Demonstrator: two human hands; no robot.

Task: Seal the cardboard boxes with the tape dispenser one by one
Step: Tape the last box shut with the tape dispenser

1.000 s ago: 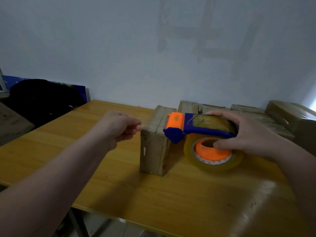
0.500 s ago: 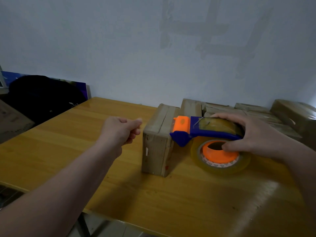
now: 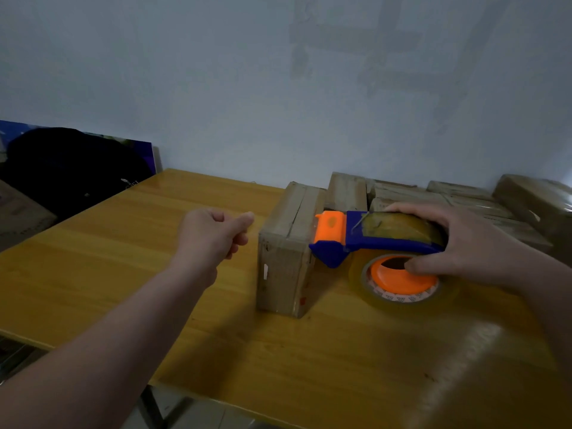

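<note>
A small cardboard box [image 3: 286,252] stands on the yellow table [image 3: 130,258], with a seam running along its top. My right hand [image 3: 470,246] grips the tape dispenser [image 3: 371,239], fingers over its blue body and thumb at the orange core of the clear tape roll [image 3: 399,283]. The dispenser's orange head lies against the box's top right edge. Just left of the box, my left hand [image 3: 213,233] hovers with fingers curled and the thumb pointing at the box. It does not touch the box, and I see nothing in it.
Several more cardboard boxes [image 3: 458,196] are packed along the wall at the back right, one wrapped in shiny film [image 3: 538,202]. A black bag [image 3: 65,171] lies off the table's left side. The table's front edge [image 3: 216,400] runs close below my arms.
My left hand has drawn back a little to the left, off the box's top corner. The right hand and the dispenser stay against the box's right edge.
</note>
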